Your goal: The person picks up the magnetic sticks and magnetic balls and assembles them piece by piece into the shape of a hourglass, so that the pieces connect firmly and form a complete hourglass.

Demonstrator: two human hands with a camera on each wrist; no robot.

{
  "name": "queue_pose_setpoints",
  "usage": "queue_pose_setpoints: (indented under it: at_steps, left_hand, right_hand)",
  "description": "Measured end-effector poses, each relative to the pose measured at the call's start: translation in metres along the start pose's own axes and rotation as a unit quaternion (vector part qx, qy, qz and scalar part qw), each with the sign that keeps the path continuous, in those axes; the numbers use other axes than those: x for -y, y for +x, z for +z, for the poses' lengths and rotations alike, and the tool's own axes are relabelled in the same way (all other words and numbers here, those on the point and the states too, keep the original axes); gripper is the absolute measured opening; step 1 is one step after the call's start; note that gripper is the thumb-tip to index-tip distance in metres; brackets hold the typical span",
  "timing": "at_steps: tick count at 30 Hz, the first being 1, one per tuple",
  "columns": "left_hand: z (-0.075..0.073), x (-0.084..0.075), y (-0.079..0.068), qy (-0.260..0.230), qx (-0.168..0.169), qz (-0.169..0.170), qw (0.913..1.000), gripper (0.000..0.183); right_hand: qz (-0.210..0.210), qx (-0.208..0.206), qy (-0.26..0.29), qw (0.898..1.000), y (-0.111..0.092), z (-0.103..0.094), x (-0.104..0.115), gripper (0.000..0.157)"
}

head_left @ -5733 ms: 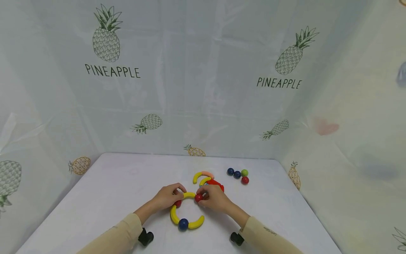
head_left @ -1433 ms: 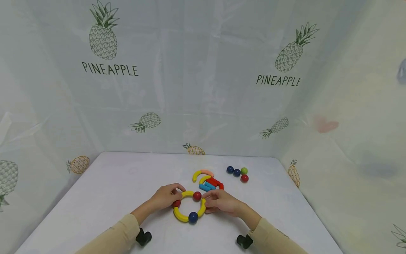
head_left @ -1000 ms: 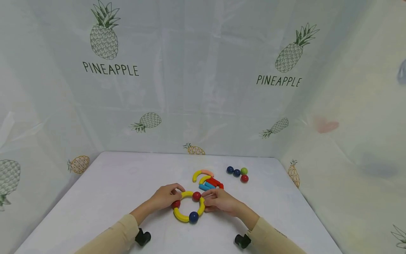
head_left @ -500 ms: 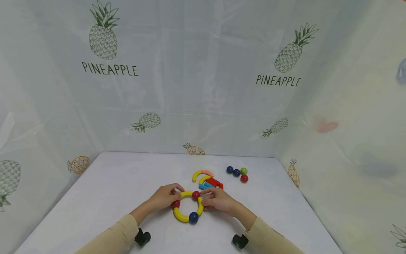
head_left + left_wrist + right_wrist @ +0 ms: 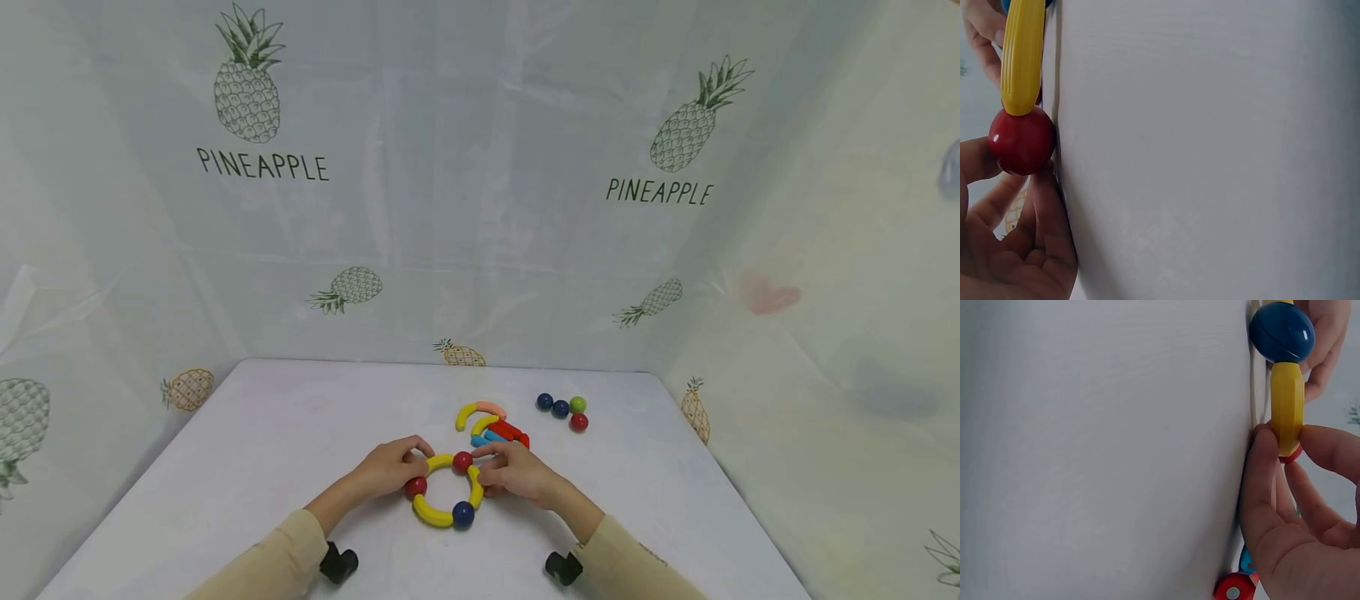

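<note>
On the table lies a ring of curved yellow rods and balls. Its near side has a yellow rod point(image 5: 433, 512) and a dark blue ball point(image 5: 463, 515). My left hand point(image 5: 392, 467) holds the red ball point(image 5: 1022, 140) at the ring's left, thumb on one side and fingers beneath it in the left wrist view. My right hand point(image 5: 517, 475) pinches the right-hand yellow rod point(image 5: 1287, 406) between thumb and finger. That rod joins the blue ball at its near end. Its far end is right by a second red ball point(image 5: 462, 462), beside the far yellow rod point(image 5: 440, 462).
Just beyond the ring lie loose red rods point(image 5: 508, 431), blue rods point(image 5: 491, 437), yellow rods point(image 5: 465, 417) and a salmon rod point(image 5: 491, 408). Farther right sit dark blue balls point(image 5: 552, 405), a green ball point(image 5: 577, 404) and a red ball point(image 5: 579, 422). A patterned curtain point(image 5: 450, 208) hangs behind the table.
My right hand has left the far red ball and now pinches the right-hand yellow rod, which has swung up and inward to that ball. My left hand has stayed nearly in place.
</note>
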State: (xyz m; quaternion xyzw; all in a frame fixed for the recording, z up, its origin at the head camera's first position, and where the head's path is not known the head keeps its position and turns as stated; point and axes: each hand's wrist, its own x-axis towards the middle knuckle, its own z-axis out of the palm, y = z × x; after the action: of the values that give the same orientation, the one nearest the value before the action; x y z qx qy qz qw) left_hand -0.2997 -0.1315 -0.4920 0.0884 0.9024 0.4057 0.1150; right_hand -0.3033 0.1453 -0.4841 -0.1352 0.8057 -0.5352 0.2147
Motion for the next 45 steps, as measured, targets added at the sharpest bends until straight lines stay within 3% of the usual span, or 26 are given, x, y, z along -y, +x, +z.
queue_pose_setpoints:
  at_steps: [8,18,28,38,45]
  left_hand:
    - [0.001,-0.001,0.000,0.008,-0.002,-0.005,1.0000,0.022]
    - [0.002,0.002,-0.001,0.017,0.004,-0.003,0.9998,0.026]
    - [-0.009,0.006,-0.015,0.003,0.059,0.074,0.9955,0.059]
    - [-0.006,0.012,-0.026,-0.018,0.045,0.093,0.9945,0.060]
    - [-0.003,0.010,-0.030,-0.004,0.036,0.099,0.9944,0.060]
  right_hand:
    - [-0.012,-0.010,-0.037,0.999,0.002,-0.002,-0.001,0.042]
    - [-0.009,-0.009,-0.029,0.999,0.003,-0.002,0.000,0.043]
    - [-0.008,-0.014,-0.032,0.999,0.002,-0.004,-0.001,0.043]
    - [-0.012,0.003,-0.024,1.000,0.001,-0.005,0.001,0.042]
    - [-0.010,0.004,-0.020,1.000,0.000,-0.005,0.001,0.041]
